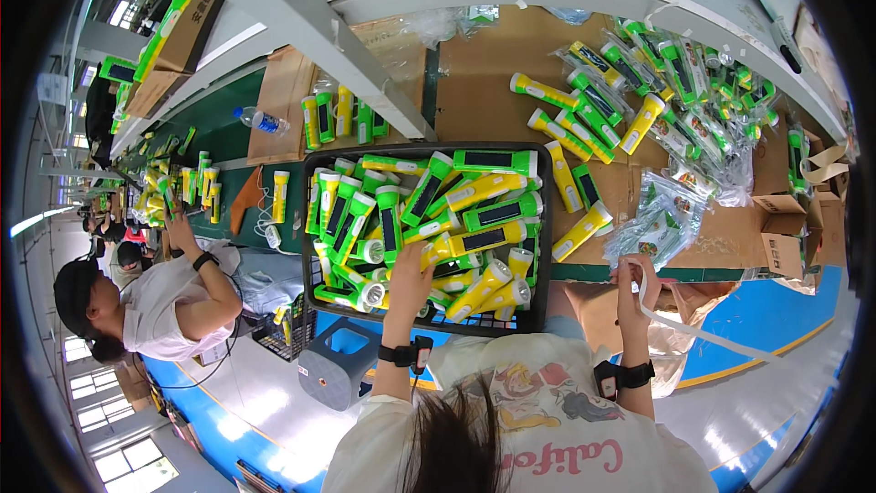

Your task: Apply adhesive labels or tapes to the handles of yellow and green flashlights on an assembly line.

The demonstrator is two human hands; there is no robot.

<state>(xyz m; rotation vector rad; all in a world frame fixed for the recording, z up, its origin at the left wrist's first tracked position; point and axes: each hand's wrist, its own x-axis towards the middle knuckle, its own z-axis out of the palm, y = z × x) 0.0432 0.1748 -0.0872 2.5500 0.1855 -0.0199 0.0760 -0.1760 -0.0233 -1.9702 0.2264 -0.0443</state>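
My left hand (408, 267) reaches open-fingered into the black crate (544, 219) of torches (474, 242); my right hand (636, 278) pinches a clear bag (659, 306).

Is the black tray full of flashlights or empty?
Full. The black tray is heaped with green and yellow flashlights, and the left hand reaches into the pile.

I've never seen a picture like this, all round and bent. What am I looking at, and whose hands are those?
It comes from a wide fisheye camera worn on a person's head, looking down, so straight edges curve. The two forearms at the bottom are the wearer's own. The left hand reaches into a black crate full of green and yellow flashlights. The right hand holds a clear bag near the table edge. More flashlights and bags lie on the cardboard-covered table. Another person works at left.
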